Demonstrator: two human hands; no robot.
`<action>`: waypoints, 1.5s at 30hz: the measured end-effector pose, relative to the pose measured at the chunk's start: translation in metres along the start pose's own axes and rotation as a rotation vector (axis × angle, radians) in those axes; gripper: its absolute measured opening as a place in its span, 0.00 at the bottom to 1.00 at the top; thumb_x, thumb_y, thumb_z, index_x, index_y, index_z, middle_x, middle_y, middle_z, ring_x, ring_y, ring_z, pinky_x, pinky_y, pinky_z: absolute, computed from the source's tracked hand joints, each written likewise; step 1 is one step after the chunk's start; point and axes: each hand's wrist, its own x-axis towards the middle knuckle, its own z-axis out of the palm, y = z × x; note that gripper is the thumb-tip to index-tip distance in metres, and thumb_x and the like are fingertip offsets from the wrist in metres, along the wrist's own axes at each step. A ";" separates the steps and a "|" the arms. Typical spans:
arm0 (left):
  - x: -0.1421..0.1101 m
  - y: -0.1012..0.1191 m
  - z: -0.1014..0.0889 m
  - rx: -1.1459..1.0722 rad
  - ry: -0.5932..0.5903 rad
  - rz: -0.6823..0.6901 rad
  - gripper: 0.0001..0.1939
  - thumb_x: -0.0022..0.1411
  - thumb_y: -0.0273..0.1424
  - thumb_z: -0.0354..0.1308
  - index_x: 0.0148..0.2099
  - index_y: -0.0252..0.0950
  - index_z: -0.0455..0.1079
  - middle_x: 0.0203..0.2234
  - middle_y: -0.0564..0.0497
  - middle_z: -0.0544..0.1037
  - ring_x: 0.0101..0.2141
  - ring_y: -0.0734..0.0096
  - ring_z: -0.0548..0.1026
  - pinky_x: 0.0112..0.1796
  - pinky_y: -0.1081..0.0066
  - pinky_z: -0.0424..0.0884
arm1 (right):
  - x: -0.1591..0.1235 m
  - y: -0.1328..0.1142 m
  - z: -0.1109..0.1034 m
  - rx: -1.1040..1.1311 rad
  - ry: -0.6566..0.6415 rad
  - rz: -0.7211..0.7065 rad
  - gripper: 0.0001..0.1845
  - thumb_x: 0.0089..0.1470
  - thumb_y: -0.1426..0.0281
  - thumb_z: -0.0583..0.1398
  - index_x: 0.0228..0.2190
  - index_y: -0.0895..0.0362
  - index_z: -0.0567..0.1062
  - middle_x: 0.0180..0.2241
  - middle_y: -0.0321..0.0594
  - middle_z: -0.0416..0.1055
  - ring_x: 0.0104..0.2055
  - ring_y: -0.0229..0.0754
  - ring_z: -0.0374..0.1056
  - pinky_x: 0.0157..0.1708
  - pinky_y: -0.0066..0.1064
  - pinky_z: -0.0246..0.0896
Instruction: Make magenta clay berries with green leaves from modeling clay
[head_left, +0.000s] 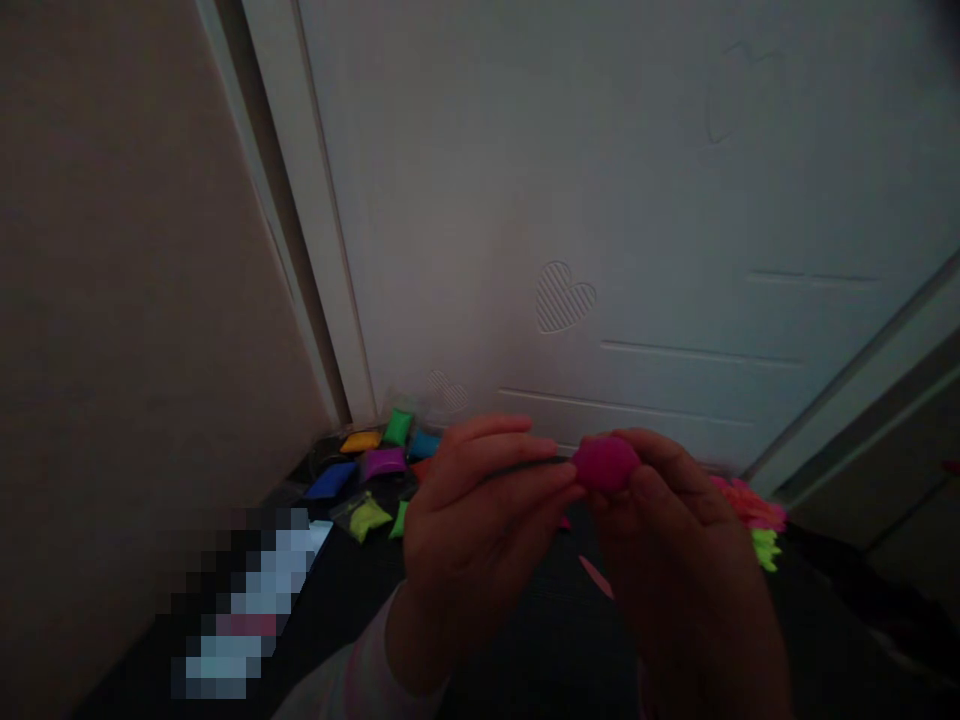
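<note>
A ball of pink modelling clay [604, 465] is held up in front of the door. My right hand [679, 510] pinches it between thumb and fingers from the right. On the other side my left hand [480, 510] has its fingers stretched out, and some fingertips touch the clay's left edge. Below the hands, a slim pink tool [596, 577] lies on the dark surface, partly behind my right hand. Bags of coloured clay, among them a purple one [384, 462] and a lime one [369, 518], lie left of my left hand.
A white door [465, 220] with embossed hearts rises directly behind, beside a brown wall [135, 250]. A blurred-out pale strip [255, 600] lies front left. Orange-pink [746, 503] and neon-yellow pieces [765, 548] sit beyond my right hand.
</note>
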 end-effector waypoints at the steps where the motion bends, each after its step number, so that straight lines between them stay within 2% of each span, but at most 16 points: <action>1: 0.000 0.000 0.000 -0.004 -0.002 0.002 0.10 0.48 0.20 0.61 0.36 0.35 0.71 0.34 0.52 0.74 0.41 0.71 0.71 0.41 0.69 0.70 | 0.000 0.000 0.000 -0.002 0.004 -0.002 0.12 0.40 0.64 0.64 0.32 0.49 0.74 0.27 0.32 0.73 0.25 0.32 0.67 0.19 0.19 0.59; 25: 0.001 -0.002 0.002 0.041 0.004 0.047 0.11 0.47 0.20 0.61 0.35 0.33 0.69 0.34 0.52 0.73 0.41 0.71 0.69 0.42 0.70 0.69 | 0.003 0.002 0.001 0.024 0.022 -0.041 0.12 0.39 0.66 0.65 0.31 0.50 0.74 0.26 0.33 0.73 0.24 0.34 0.66 0.16 0.21 0.57; 32: 0.001 -0.001 0.003 0.026 0.012 0.023 0.09 0.48 0.19 0.60 0.34 0.34 0.69 0.33 0.52 0.73 0.40 0.72 0.70 0.42 0.70 0.69 | 0.002 0.000 0.002 -0.003 0.008 -0.019 0.12 0.39 0.64 0.65 0.31 0.49 0.74 0.26 0.33 0.73 0.24 0.32 0.66 0.18 0.19 0.58; 38: 0.000 -0.002 0.004 0.019 0.020 -0.002 0.11 0.47 0.23 0.62 0.36 0.36 0.70 0.34 0.52 0.74 0.41 0.69 0.70 0.42 0.67 0.69 | 0.003 0.000 0.001 -0.006 0.031 -0.025 0.13 0.37 0.63 0.66 0.30 0.49 0.75 0.25 0.32 0.73 0.22 0.30 0.65 0.16 0.17 0.58; 45: 0.000 -0.001 0.003 -0.027 0.014 -0.053 0.11 0.47 0.21 0.62 0.35 0.37 0.71 0.35 0.53 0.74 0.41 0.71 0.70 0.41 0.70 0.69 | 0.001 0.000 0.000 -0.046 0.029 -0.028 0.12 0.38 0.63 0.65 0.30 0.50 0.75 0.25 0.32 0.72 0.24 0.32 0.66 0.17 0.18 0.58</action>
